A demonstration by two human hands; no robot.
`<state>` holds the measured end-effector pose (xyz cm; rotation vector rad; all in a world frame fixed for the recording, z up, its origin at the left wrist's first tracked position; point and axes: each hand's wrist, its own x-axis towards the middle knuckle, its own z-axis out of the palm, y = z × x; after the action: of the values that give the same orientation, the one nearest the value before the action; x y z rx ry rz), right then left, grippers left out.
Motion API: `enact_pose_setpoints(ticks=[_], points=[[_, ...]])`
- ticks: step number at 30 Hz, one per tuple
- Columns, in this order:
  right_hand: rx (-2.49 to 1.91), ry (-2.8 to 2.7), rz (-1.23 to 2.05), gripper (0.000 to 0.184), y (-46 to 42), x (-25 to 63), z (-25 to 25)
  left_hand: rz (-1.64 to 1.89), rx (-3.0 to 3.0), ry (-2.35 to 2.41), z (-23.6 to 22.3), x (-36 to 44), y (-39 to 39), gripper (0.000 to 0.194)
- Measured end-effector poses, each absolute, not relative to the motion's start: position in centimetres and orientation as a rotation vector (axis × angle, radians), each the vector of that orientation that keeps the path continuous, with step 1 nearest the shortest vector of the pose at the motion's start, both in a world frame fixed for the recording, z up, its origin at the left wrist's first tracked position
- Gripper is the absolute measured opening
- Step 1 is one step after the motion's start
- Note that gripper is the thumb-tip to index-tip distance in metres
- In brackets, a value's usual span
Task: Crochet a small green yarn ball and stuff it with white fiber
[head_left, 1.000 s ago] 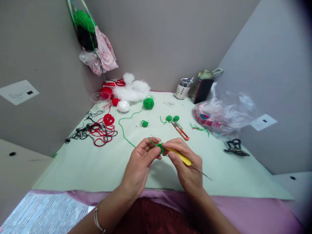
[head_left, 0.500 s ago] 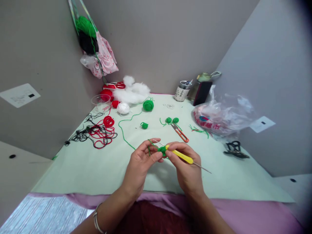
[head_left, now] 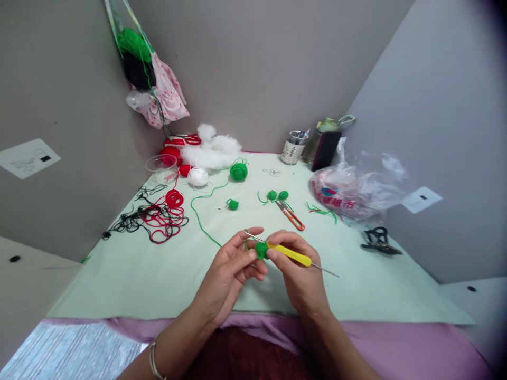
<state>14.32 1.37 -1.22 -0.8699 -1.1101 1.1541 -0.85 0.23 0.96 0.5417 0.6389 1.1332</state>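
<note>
My left hand (head_left: 232, 269) pinches a small green crochet piece (head_left: 261, 250) between thumb and fingers, with green yarn running over the raised index finger. My right hand (head_left: 303, 269) is closed round the yellow handle of a crochet hook (head_left: 291, 254). The hook's thin metal tip points left, above the piece and close to my left index finger. From my left hand the green yarn (head_left: 200, 221) trails across the table towards a green yarn ball (head_left: 238, 171). Beyond my hands lie a small green crochet ball (head_left: 232, 204), two more green balls (head_left: 272, 196) and orange thread snips (head_left: 291, 216).
Tangled black yarn (head_left: 130, 219) and red yarn (head_left: 174, 199) lie at the left. White stuffing (head_left: 214, 150) and a white yarn ball (head_left: 198, 177) sit behind. At the right are a plastic bag (head_left: 348, 187), a phone (head_left: 327, 150), a pen can (head_left: 293, 148) and a black claw clip (head_left: 381, 241).
The green piece has turned slightly in my fingers and sits a little lower. My left fingers have spread a bit, and the hook has shifted slightly left. The whole view moved slightly.
</note>
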Motion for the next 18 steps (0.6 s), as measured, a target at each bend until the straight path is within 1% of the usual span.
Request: enact_pose_setpoints(ticks=[5,18], points=[[-0.905,-1.259,1.087,0.008,1.28,14.91,-1.00,1.130,0.597,0.633,1.31,-1.15,0.28,0.033],[-0.886,-1.148,1.203,0.016,1.17,14.67,-1.44,1.166,0.800,0.738,1.30,-1.14,-0.25,0.032]])
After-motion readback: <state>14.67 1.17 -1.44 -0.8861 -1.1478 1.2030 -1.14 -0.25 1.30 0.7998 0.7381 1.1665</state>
